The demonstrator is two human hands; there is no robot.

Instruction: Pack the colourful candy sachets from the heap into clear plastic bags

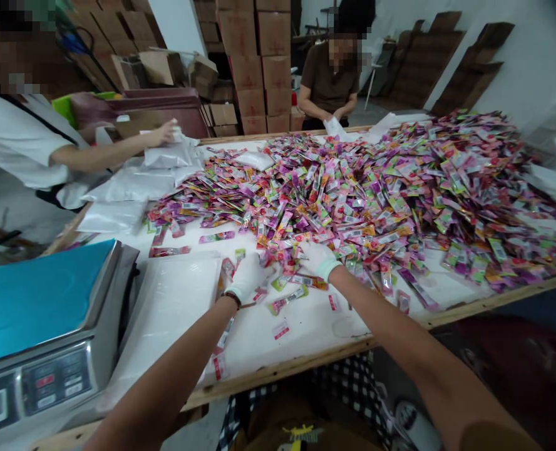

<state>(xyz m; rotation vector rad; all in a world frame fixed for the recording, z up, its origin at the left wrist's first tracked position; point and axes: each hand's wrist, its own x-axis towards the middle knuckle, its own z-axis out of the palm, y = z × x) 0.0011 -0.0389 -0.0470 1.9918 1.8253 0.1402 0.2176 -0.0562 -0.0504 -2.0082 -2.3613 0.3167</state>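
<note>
Head view, white table (313,335), packets (334,200), stacked cartons (247,74)

The white table (310,335) bears heaped sachets (344,200), plastic bags (177,291), a scale (47,294).

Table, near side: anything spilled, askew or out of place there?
Mildly odd: small red-and-white slips lie scattered on the bare near side of the table, apart from the heaped packets. They look like strays, though I can't tell whether they are labels or scraps. No clear damage shows.

Many sachets (344,207), two co-workers (332,78) (17,141), one scale (38,294)
</note>
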